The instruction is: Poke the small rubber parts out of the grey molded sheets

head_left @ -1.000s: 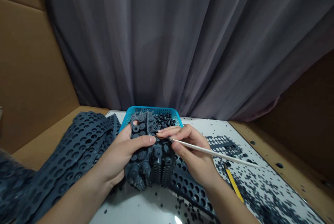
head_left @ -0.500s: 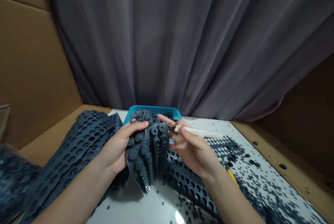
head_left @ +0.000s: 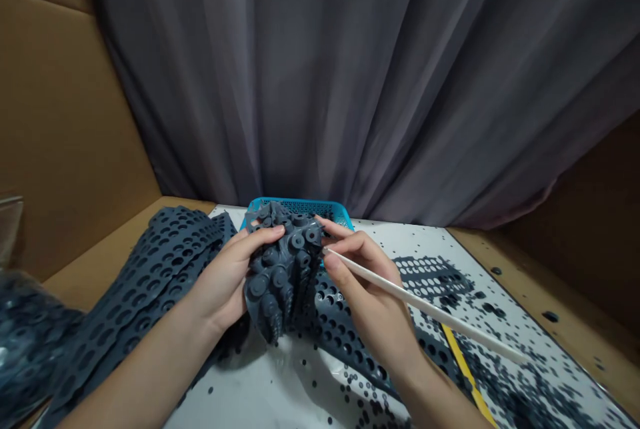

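My left hand [head_left: 233, 279] is closed around a bunched dark grey rubber sheet [head_left: 277, 269], its thumb lying across the top. The sheet is folded over, with round, ring-like studs bulging out and tight rows of edges hanging below. At the sheet's right side, my right hand [head_left: 373, 295] pinches a long, thin white stick [head_left: 430, 310] between thumb and fingers. The stick's near end slants down to the right; its other end meets the edge of the sheet, where the exact contact is hidden.
Behind the hands stands a blue basket [head_left: 345, 215]. Perforated grey sheets [head_left: 160, 269] are heaped on the left, beside a plastic bag [head_left: 30, 335] of dark pieces. More punched sheet [head_left: 345, 332], a yellow strip-like tool [head_left: 467, 375] and scattered small dark discs [head_left: 530, 382] lie on the right.
The white stick has swung from nearly level to slanting down toward the right, and more of its length shows. My right hand has turned with it; the left keeps its hold on the sheet.
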Demonstrator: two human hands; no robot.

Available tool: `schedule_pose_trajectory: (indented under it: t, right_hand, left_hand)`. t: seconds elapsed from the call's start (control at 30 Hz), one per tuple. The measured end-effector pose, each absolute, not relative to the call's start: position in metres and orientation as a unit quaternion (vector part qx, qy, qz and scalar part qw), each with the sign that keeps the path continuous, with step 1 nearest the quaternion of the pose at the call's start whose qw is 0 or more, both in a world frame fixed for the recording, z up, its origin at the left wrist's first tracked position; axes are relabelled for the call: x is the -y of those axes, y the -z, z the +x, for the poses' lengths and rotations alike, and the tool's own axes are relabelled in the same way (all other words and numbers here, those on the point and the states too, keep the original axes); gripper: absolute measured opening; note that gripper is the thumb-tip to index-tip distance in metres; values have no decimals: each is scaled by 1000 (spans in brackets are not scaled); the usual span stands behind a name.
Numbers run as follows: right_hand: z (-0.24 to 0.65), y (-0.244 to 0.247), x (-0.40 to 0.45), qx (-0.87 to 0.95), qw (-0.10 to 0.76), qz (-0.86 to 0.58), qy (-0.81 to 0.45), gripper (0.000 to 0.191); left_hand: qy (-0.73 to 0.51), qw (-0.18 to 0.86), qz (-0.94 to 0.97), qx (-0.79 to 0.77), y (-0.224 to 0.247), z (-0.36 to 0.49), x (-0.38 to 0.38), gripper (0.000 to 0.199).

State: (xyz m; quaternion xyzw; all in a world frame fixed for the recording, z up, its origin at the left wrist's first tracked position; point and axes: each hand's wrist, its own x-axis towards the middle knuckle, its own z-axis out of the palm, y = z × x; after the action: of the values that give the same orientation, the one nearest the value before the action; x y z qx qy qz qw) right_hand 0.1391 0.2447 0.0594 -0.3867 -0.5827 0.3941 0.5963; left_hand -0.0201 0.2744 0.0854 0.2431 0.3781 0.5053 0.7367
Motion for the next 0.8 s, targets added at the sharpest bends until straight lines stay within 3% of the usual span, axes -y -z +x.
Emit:
schedule_pose_trajectory:
  t: [0.37, 0.53, 0.7, 0.8]
  right_hand:
    - [145, -63, -241, 650, 569, -425, -271, 13]
    - [147, -62, -240, 662, 613, -364, -232, 4]
    - [150, -62, -245, 713, 605, -262, -240, 11]
    - [153, -62, -249, 730, 592, -237, -246, 11]
  left_hand:
    - [-554, 692, 289, -362, -82, -17, -271, 33]
    - [-533, 711, 285, -359, -80, -15, -269, 29]
    - [-514, 739, 289, -325, -80, -16, -265, 20]
    - [-489, 753, 328, -293, -79, -19, -263, 30]
